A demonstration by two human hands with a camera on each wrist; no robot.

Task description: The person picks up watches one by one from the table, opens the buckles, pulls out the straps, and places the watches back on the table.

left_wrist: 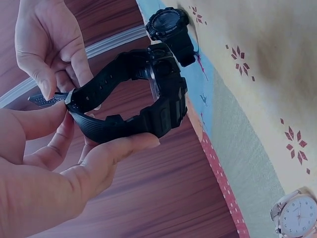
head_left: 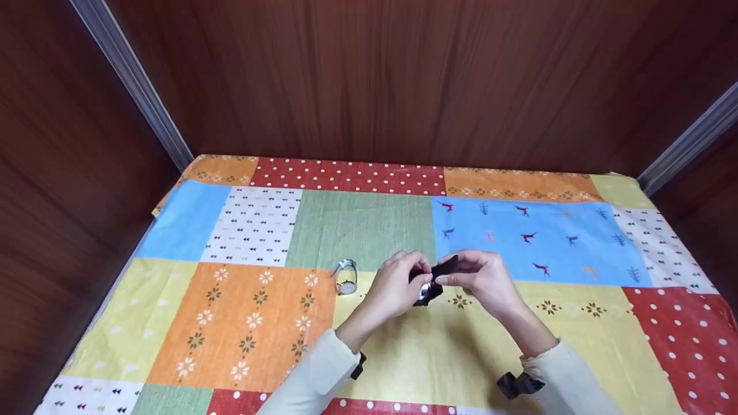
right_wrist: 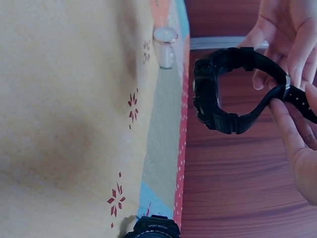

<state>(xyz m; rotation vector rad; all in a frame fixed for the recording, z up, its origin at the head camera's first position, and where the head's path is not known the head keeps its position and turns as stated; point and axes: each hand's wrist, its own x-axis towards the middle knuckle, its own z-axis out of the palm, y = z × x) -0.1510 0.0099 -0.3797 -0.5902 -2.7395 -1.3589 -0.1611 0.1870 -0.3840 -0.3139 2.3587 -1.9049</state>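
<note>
My left hand (head_left: 398,282) holds a black wristwatch (left_wrist: 171,94) above the table, its strap forming a loop. Thumb and fingers of that hand grip the strap by the metal buckle (left_wrist: 72,100). On the other side, my right hand (head_left: 484,282) pinches the strap's holed free end (right_wrist: 299,101), which passes through the buckle. The watch case (right_wrist: 205,91) hangs at the far end of the loop from the hands. In the head view, the hands partly cover this watch.
A second black watch (left_wrist: 171,29) lies on the patchwork tablecloth (head_left: 369,340), mostly hidden behind my right hand in the head view. A silver watch with a white dial (head_left: 347,286) rests left of my hands. Brown wood-grain panels (head_left: 380,80) enclose the table's back and sides.
</note>
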